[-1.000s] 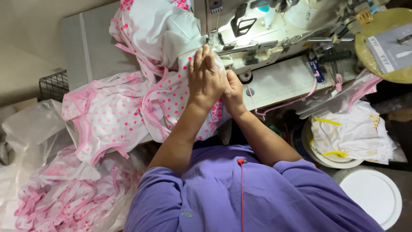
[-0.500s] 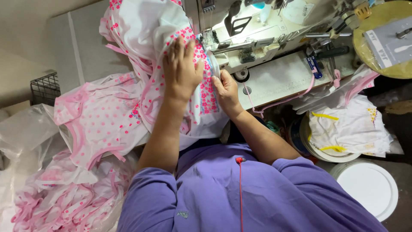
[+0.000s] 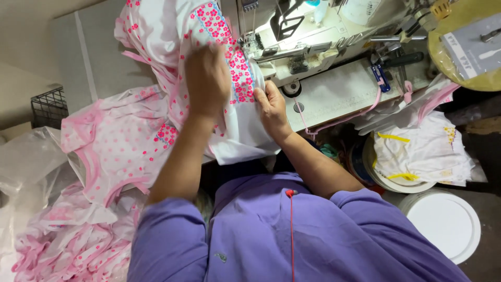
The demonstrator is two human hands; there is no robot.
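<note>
Left hand [image 3: 207, 78] lies flat, fingers together, pressing the white garment with pink flowers [image 3: 229, 99] just left of the sewing machine [image 3: 292, 42]. Right hand [image 3: 271, 107] pinches the cloth's edge right below the machine's needle, nearer to it than the left. Its flowered band runs lengthwise toward the needle. Left of the machine, more pink-dotted garments [image 3: 115, 146] pile up; below right of it sits a white bucket lid [image 3: 443, 224].

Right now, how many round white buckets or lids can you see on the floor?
2. One white lid lies at the lower right. One bucket, filled with white cloth, stands just above it, under the sewing table. Others may be hidden.
</note>
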